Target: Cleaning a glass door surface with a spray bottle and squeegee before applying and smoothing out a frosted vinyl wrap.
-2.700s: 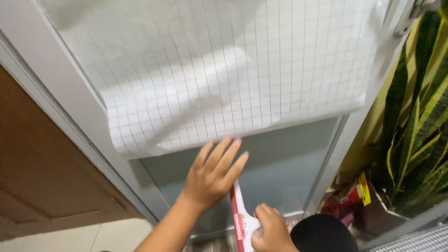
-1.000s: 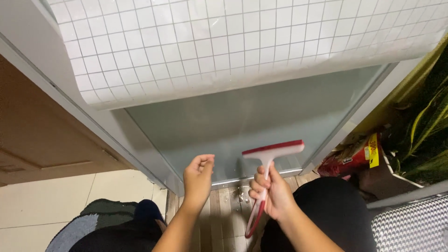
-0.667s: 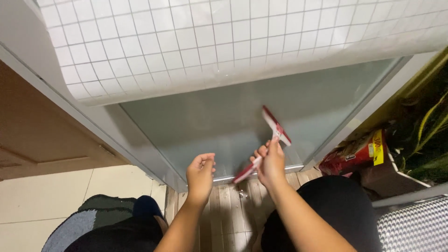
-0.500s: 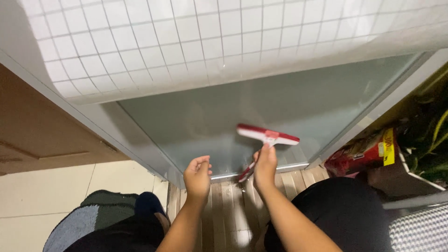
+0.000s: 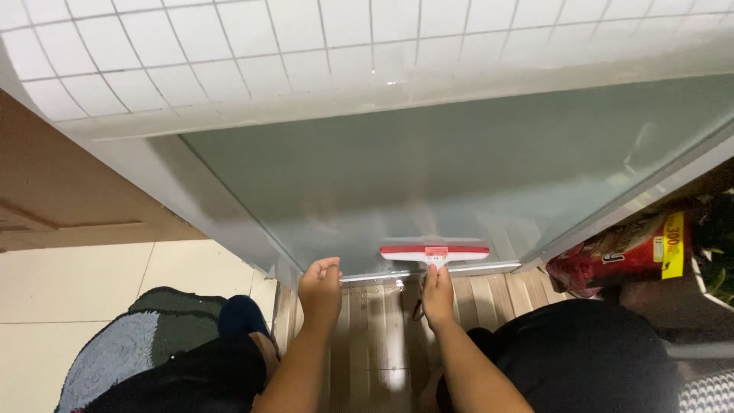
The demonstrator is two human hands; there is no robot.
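One squeegee (image 5: 434, 252) lies level at the glass's (image 5: 459, 176) 6 o'clock edge, right hand (image 5: 437, 294) clamped on its handle; left hand (image 5: 319, 287), fingers curled, touches the frame.

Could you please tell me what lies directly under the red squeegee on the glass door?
Under the red squeegee comes the door's bottom frame, then wooden floor slats. The right hand covers its handle.

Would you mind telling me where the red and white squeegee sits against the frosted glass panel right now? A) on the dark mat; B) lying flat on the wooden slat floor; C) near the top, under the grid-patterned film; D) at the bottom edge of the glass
D: the red and white squeegee, held by the right hand, lies level along the bottom edge of the frosted glass panel.
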